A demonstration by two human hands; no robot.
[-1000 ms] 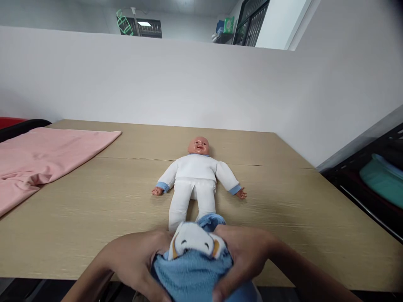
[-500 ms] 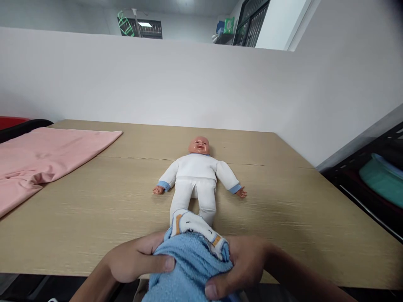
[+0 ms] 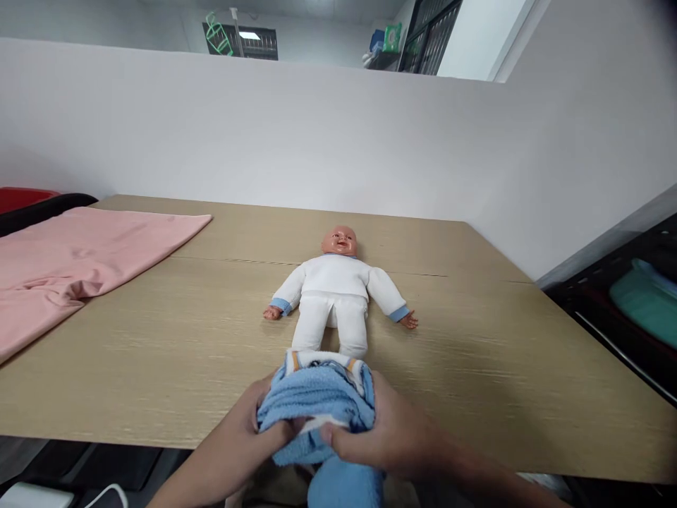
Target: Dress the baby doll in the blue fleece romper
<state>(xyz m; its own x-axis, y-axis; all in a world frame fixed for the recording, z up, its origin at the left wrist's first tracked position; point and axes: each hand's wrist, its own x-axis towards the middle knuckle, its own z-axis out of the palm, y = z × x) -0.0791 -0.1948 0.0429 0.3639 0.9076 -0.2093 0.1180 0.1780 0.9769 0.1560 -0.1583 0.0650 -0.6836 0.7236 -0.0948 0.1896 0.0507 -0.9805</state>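
Observation:
On its back lies a baby doll (image 3: 338,275) in white with blue cuffs, head away from me, arms spread. Bunched near the table's front edge is a small blue terry-cloth garment (image 3: 317,388) with a white, orange-marked inner side at its opening. My left hand (image 3: 254,430) grips its left side, thumb folded over the cloth. From the right my right hand (image 3: 386,430) does the same, thumb pressing on the front. One blue end of the cloth hangs below the table edge. The doll's feet are hidden behind the garment.
A pink cloth (image 3: 106,247) is spread at the table's left, beside a black and red object (image 3: 47,204). A white wall (image 3: 317,134) closes off the back. To the right stands a black rack (image 3: 603,303) holding green fabric (image 3: 645,300).
Both hands have gathered the garment up shorter and drawn their thumbs closer together. Its opening now sits more level in front of the doll's legs. The view has shifted slightly.

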